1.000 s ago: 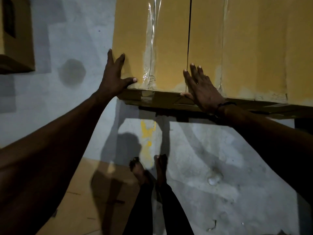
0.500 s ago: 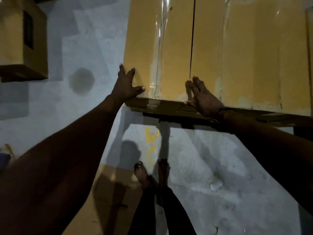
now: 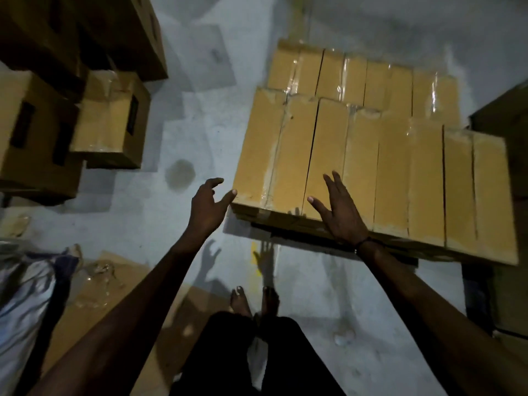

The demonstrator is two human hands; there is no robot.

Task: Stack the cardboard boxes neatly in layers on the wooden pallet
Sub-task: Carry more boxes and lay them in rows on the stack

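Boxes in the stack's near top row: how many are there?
4, side by side: left-end box beside the left hand, second box below the right hand, third box, right-end box. Lower layers are mostly hidden.

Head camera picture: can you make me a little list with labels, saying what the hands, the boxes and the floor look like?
left hand: open, fingers spread, thumb tip at the near-left corner of the box stack
right hand: open, over the top of the near row
flat tan taped cardboard boxes: side by side in two rows, a layer
brown cardboard boxes with dark labels: piled on the floor, left
grey concrete floor: dark round stain
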